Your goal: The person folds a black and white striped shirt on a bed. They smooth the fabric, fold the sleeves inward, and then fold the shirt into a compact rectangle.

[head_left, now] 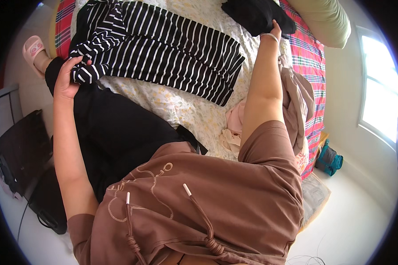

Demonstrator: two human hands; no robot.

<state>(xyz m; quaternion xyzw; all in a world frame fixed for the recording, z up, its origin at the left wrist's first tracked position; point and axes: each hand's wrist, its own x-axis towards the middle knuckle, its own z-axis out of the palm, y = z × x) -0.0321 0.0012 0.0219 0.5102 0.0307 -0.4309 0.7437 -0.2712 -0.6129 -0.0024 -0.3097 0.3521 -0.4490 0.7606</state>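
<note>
A black-and-white striped garment [172,53] lies spread across the floral bed sheet [172,102], with a bunched striped part at its left end. My left hand [67,78] grips the edge of that bunched part, close to my black-trousered knee. At the far right of the bed, my right hand [274,32] holds a black folded cloth, probably a garment [257,15]. The thumb lies on top of the black cloth, and the other fingers are mostly hidden. A pale bracelet circles the right wrist.
Beside my right arm lie a taupe garment [295,102] and pale pink cloth [235,119]. A light green bolster [325,20] rests at the bed's upper right, over red plaid cloth [311,73]. A teal-grey bag [330,159] is on the floor; a black chair [23,142] stands left.
</note>
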